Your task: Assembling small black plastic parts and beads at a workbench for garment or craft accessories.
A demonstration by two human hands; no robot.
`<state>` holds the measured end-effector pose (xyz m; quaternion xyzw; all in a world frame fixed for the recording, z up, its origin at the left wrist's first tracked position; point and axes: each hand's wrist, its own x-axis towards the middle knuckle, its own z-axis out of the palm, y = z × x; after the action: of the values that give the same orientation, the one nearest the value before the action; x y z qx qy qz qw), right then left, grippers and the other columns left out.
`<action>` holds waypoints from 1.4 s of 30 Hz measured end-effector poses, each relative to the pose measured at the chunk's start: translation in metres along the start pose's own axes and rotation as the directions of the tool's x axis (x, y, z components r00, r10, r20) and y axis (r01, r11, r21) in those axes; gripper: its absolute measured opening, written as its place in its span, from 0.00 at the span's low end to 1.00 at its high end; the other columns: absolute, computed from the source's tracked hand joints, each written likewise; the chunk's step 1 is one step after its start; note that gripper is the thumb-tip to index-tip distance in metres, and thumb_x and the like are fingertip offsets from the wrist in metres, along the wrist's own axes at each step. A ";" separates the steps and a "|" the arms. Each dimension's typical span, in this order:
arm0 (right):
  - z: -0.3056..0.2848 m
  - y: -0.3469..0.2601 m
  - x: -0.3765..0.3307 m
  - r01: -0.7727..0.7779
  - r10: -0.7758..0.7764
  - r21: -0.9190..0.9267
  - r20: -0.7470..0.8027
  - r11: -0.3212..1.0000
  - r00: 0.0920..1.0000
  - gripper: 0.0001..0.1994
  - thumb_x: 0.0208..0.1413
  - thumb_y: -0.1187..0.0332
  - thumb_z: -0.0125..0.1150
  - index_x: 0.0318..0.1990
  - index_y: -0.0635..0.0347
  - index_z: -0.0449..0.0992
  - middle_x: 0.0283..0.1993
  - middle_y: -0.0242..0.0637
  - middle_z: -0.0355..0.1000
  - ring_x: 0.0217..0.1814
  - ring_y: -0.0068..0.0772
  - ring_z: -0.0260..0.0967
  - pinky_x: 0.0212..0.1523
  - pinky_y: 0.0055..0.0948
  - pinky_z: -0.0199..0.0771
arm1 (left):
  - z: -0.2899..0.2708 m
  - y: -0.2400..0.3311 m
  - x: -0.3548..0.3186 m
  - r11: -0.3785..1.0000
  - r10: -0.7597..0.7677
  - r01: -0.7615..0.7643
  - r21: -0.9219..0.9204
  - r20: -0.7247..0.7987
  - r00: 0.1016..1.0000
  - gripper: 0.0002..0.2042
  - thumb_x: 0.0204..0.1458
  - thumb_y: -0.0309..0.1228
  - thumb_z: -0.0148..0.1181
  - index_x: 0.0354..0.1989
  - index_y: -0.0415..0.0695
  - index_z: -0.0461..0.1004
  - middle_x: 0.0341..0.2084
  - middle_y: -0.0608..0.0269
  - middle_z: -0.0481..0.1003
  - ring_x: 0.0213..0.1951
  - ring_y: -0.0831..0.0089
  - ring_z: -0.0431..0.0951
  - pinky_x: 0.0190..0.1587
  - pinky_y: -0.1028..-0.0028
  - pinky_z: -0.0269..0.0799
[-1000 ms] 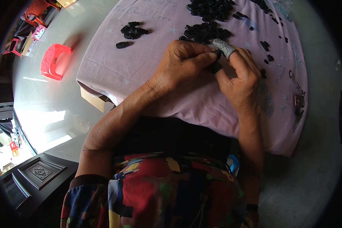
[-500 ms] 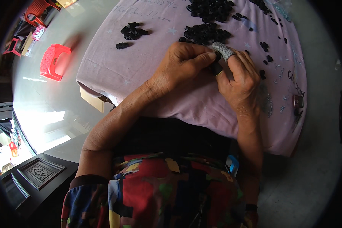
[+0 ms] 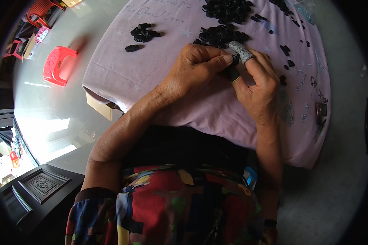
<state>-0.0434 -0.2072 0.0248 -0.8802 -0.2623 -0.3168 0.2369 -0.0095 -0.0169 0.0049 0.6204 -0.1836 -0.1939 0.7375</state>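
At the centre of the frame the left hand (image 3: 196, 67) and right hand (image 3: 255, 83) meet, fingertips pinched together on a small black piece (image 3: 233, 73), held just above the pink cloth (image 3: 151, 77). The right forefinger wears a grey finger cot (image 3: 241, 51); how the piece sits between the fingers is probably hidden. Compared with a second ago the hands have barely shifted, so the same piece is still being worked. Just above lie piles of black pieces (image 3: 223, 34), a smaller cluster (image 3: 142, 33) to the upper left, and a red stool (image 3: 58, 65) at far left.
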 end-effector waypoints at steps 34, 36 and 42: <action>-0.013 0.004 -0.001 0.063 -0.063 -0.113 -0.003 0.992 0.998 0.12 0.51 0.73 0.70 0.42 0.68 0.79 0.39 0.44 0.78 0.40 0.46 0.78 0.41 0.38 0.81 | -0.002 -0.001 -0.002 0.996 0.080 -0.081 0.022 0.056 0.995 0.17 0.70 0.41 0.54 0.51 0.41 0.82 0.36 0.66 0.83 0.39 0.82 0.82 0.35 0.81 0.73; -0.012 0.004 0.000 0.089 -0.090 -0.115 0.000 0.989 0.996 0.12 0.49 0.76 0.69 0.41 0.69 0.79 0.40 0.45 0.79 0.40 0.47 0.78 0.42 0.37 0.81 | 0.000 -0.001 -0.001 0.997 0.081 -0.082 0.012 0.052 0.995 0.17 0.70 0.41 0.55 0.49 0.40 0.82 0.35 0.66 0.83 0.38 0.82 0.81 0.35 0.81 0.73; -0.008 -0.003 0.003 0.102 -0.101 -0.066 0.032 0.993 0.994 0.15 0.44 0.81 0.67 0.43 0.70 0.78 0.43 0.47 0.79 0.42 0.49 0.78 0.44 0.39 0.81 | 0.002 -0.001 -0.001 0.989 0.147 -0.148 0.030 0.011 0.989 0.11 0.65 0.33 0.63 0.39 0.36 0.84 0.26 0.67 0.80 0.31 0.85 0.77 0.34 0.79 0.74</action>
<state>-0.0472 -0.2084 0.0328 -0.8776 -0.2991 -0.3247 0.1868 -0.0116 -0.0182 0.0040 0.6157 -0.2350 -0.1384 0.7393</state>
